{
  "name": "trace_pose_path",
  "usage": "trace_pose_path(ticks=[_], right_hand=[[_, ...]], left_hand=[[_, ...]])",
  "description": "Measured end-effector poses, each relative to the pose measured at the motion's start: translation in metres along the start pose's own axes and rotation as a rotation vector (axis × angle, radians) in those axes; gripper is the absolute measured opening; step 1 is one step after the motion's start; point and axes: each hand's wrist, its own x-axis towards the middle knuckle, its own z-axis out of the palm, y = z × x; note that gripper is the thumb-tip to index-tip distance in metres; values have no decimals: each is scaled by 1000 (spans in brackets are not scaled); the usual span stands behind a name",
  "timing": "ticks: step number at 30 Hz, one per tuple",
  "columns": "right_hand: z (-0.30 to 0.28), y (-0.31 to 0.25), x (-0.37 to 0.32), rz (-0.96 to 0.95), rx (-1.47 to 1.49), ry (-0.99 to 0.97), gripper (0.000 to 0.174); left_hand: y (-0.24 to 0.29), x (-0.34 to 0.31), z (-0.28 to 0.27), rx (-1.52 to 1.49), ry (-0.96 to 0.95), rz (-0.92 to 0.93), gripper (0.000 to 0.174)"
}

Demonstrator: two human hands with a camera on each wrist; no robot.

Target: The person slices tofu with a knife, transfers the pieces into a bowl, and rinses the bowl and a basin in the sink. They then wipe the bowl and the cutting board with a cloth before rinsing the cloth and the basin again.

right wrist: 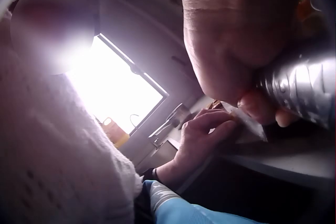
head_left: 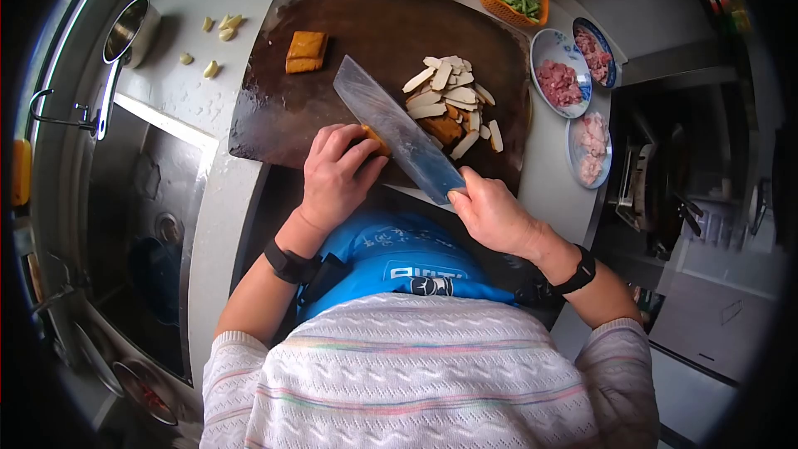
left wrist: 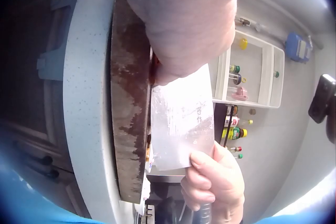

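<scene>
My right hand (head_left: 499, 212) grips a cleaver (head_left: 397, 131), its broad blade slanting across the dark wooden cutting board (head_left: 366, 12). On the board's near side my left hand (head_left: 339, 173) holds down a piece of brown-skinned dried tofu (head_left: 379, 142) with bent fingers, right beside the blade. The far side of that piece is hidden behind the cleaver. To the blade's right lies a heap of pale tofu slices (head_left: 453, 91) with brown edges. Uncut brown tofu (head_left: 307, 51) sits at the board's upper left. In the left wrist view the blade (left wrist: 181, 119) stands upright by the board.
Garlic cloves (head_left: 229, 27) and a saucepan (head_left: 133, 29) stand left of the board, above the sink (head_left: 158, 191). At the right are a bowl of cut meat (head_left: 559, 83), other meat dishes, and an orange basket (head_left: 492, 7) of green beans. The stove lies farther right.
</scene>
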Motion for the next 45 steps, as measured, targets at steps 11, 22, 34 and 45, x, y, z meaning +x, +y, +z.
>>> trace_pose_path(ticks=[11, 22, 34, 45], right_hand=[[-14, -24, -6, 53, 20, -12, 16], [-13, -21, -7, 27, -18, -51, 17], [0, -2, -9, -25, -31, 60, 15], [-70, 20, -23, -88, -405, 384, 19]], left_hand=[[-2, -5, -7, -24, 12, -8, 24], [-7, -4, -1, -15, 33, 28, 26], [-3, 5, -7, 21, -33, 49, 21], [-2, 46, -19, 118, -483, 90, 17]])
